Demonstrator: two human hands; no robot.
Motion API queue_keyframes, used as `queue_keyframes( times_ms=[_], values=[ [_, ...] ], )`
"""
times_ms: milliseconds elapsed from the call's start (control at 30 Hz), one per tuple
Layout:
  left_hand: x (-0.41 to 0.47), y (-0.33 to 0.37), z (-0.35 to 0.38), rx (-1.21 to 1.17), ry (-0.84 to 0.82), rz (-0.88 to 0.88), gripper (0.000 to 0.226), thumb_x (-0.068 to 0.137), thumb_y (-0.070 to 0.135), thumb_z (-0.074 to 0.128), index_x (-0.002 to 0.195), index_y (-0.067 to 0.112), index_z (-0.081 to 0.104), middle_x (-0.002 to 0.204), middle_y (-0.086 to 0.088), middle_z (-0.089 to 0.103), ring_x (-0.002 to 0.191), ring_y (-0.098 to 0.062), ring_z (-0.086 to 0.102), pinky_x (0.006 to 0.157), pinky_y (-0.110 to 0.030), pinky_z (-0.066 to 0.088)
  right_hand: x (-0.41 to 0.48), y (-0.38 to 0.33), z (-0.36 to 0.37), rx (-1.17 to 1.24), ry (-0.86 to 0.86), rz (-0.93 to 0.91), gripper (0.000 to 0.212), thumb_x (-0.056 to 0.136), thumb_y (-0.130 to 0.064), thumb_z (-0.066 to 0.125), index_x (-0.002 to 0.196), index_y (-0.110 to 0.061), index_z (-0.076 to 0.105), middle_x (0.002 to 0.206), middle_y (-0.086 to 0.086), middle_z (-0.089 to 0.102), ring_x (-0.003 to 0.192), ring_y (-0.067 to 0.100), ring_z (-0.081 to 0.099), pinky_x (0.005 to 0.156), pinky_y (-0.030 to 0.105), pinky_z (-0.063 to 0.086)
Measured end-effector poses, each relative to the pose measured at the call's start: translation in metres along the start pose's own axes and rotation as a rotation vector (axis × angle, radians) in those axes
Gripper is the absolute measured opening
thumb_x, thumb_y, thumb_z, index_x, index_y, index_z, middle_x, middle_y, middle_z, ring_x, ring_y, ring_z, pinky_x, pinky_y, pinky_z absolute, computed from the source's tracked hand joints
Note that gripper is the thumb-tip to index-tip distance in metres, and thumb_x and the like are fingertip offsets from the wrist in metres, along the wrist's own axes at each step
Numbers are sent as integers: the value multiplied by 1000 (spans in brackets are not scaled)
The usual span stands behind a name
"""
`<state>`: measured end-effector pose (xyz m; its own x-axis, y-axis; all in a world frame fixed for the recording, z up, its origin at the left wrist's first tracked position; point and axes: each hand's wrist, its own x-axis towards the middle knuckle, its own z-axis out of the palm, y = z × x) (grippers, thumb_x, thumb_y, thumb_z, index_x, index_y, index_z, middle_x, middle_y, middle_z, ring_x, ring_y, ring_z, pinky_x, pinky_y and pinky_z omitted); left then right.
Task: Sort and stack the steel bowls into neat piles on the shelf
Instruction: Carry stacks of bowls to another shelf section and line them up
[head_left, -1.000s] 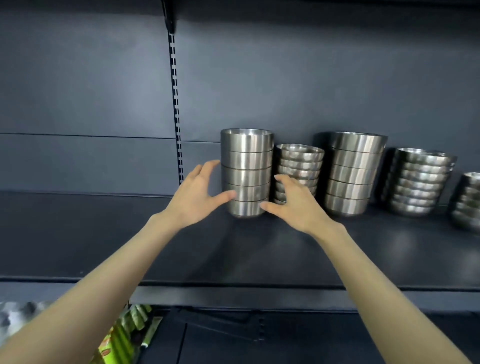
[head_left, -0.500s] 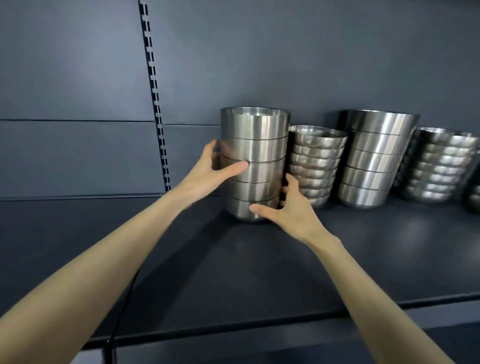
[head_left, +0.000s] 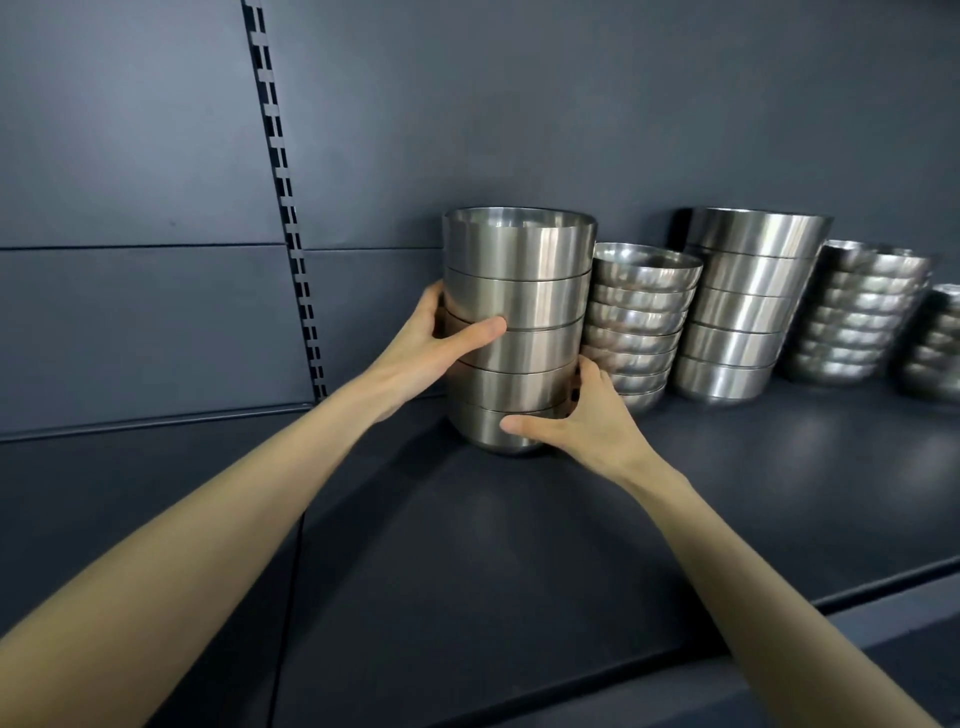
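Both hands are on one stack of steel bowls (head_left: 519, 312): 5 straight-sided bowls nested upright, w/ the top one showing the most wall.

The left hand (head_left: 431, 343) grips the stack's left side at mid height. Its thumb lies flat across the front, along the seam btwn the 2nd and 3rd bowl from the top. Its fingers curl round the far side and are mostly hidden behind the steel.

The right hand (head_left: 576, 421) grips lower down, at the stack's right side. Its thumb stretches along the front of the bottom bowl. Its fingers curl up and back into the narrow gap btwn this stack and the next pile.

The stack sits btwn the two hands, low over the dark shelf (head_left: 467, 545). Can't tell if its base touches the shelf or is just clear of it.

Just beyond the right hand's fingers stands a shorter pile of rounded bowls (head_left: 639, 322), close against the held stack. Further right of that hand is a tall pile of tapered bowls (head_left: 743, 306), about level w/ the held stack's top. Then comes another rounded pile (head_left: 862, 312), and a last pile (head_left: 940, 343) cut off by the frame edge. All 4 stand in a row along the shelf's back.

Behind everything is a dark back panel (head_left: 519, 104). Left of the left hand and above it, a slotted upright strip (head_left: 285, 197) runs down the panel to shelf level. Both forearms reach in bare from the bottom corners.
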<state>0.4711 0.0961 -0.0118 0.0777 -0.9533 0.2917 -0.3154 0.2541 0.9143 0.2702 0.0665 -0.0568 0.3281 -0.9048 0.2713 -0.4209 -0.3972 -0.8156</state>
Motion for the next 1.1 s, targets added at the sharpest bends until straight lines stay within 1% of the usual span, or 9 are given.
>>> queue_keyframes(
  times_ms=[100,200,333,467,567,667,767,933,1100],
  values=[
    [-1,-3,-4,8,0,6,95,56,69,73,135,32,36,124,14,56,115,-6,56,98,-41,47,0,-2,2,-74,19,1,120,41,-66,82,140,-17,36,130,-6,41,120,9,43,101,28,39],
    [-2,-5,-9,19,4,13,91,57,69,71,132,31,37,121,12,57,111,-4,57,90,-35,50,-1,-3,5,-58,19,12,124,34,-70,80,137,-17,35,128,-8,41,118,10,46,101,31,43],
    [-4,-7,-10,-2,-22,5,97,57,69,71,139,33,32,128,17,53,118,-4,53,91,-32,47,0,1,9,115,-42,50,113,51,-45,92,138,-16,26,133,-7,50,119,9,51,93,22,43],
    [-7,-4,-8,-47,-51,-11,95,56,68,71,138,42,31,117,33,54,98,14,58,64,-17,48,0,3,11,140,-12,56,116,51,-43,93,143,-17,27,130,-8,53,117,10,53,95,24,44],
    [-9,0,-11,-71,-63,-17,88,57,63,74,133,42,36,111,32,58,90,14,62,56,-15,52,-1,1,10,151,8,43,120,40,-51,91,140,-18,33,129,-7,58,116,10,57,98,29,48],
    [-14,4,-14,-33,-60,-24,80,62,57,76,129,36,38,114,19,60,94,5,64,58,-20,55,-4,-2,9,180,-3,33,120,32,-55,88,136,-20,38,124,-9,61,112,9,60,95,30,51],
    [-23,12,-19,42,-32,-31,79,61,61,74,125,31,39,117,9,58,102,-4,62,69,-33,58,-8,-7,7,200,-28,20,110,31,-55,88,126,-26,42,116,-13,63,107,6,63,90,27,53],
    [-51,38,-27,106,31,-16,84,55,69,70,121,29,38,123,-4,57,108,-23,61,77,-48,59,-23,-28,-2,220,-76,-40,111,34,-52,90,131,-24,42,114,-14,63,103,6,65,88,29,55],
    [-103,64,-28,86,120,-12,83,54,68,73,121,34,38,119,4,57,112,-28,59,77,-54,57,-54,-47,-8,232,-135,-113,105,34,-53,91,124,-31,43,109,-19,63,96,-3,65,80,21,55]
  ],
)
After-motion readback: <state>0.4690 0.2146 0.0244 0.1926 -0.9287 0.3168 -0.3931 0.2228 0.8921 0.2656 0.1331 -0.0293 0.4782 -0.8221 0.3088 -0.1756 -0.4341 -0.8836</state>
